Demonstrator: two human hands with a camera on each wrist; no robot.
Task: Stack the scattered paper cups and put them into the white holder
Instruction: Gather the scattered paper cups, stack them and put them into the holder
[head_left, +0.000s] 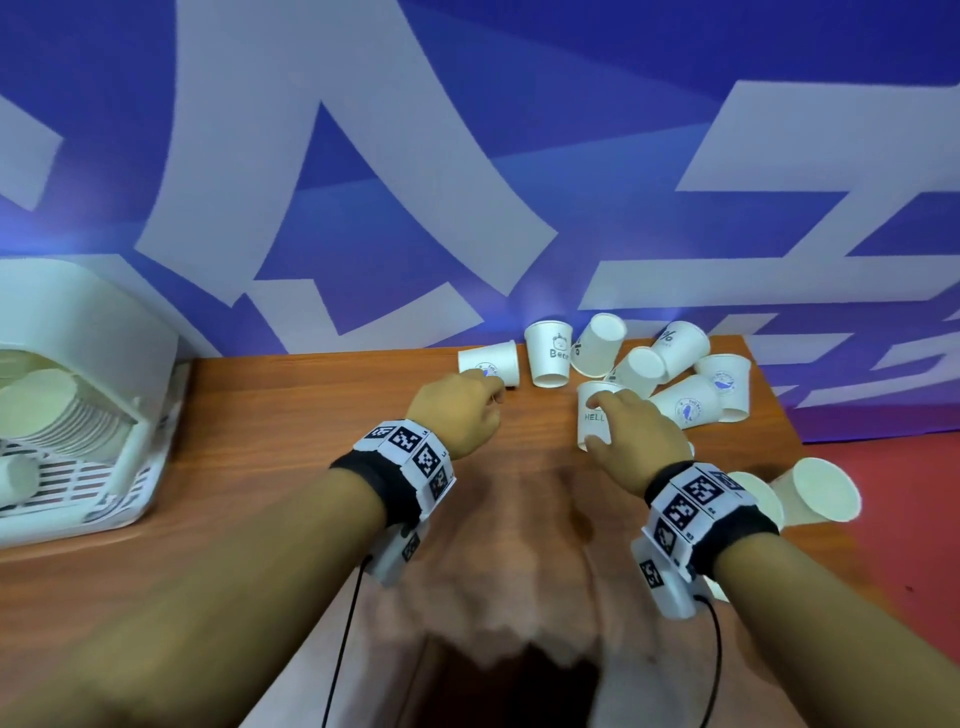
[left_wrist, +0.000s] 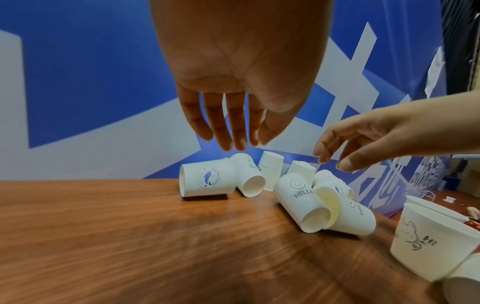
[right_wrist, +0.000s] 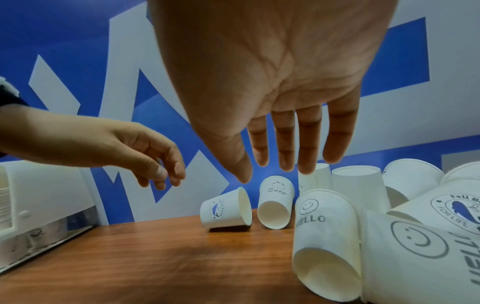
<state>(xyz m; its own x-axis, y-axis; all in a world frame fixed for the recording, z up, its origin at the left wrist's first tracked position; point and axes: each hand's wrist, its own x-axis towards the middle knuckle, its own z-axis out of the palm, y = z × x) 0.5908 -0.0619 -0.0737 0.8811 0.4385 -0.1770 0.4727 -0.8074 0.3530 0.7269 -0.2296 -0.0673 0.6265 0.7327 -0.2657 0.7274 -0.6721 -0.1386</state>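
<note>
Several white paper cups lie scattered on the wooden table (head_left: 291, 415) at the back right. A whale-logo cup (head_left: 491, 361) (left_wrist: 207, 181) lies on its side, and my left hand (head_left: 493, 392) (left_wrist: 244, 142) hovers just above it with fingers straight, touching nothing. A HELLO cup (head_left: 589, 418) (right_wrist: 324, 232) lies on its side under my right hand (head_left: 605, 421) (right_wrist: 275, 170), which is open and a little above it. The white holder (head_left: 104, 322) stands at the far left with a stack of cups (head_left: 62, 410) inside.
A Bear cup (head_left: 548, 353) (right_wrist: 275, 205) lies between the two hands, with more cups (head_left: 675, 374) piled behind the right hand. Two cups (head_left: 815, 493) lie by the table's right edge, next to the red floor. A blue-and-white wall backs the table.
</note>
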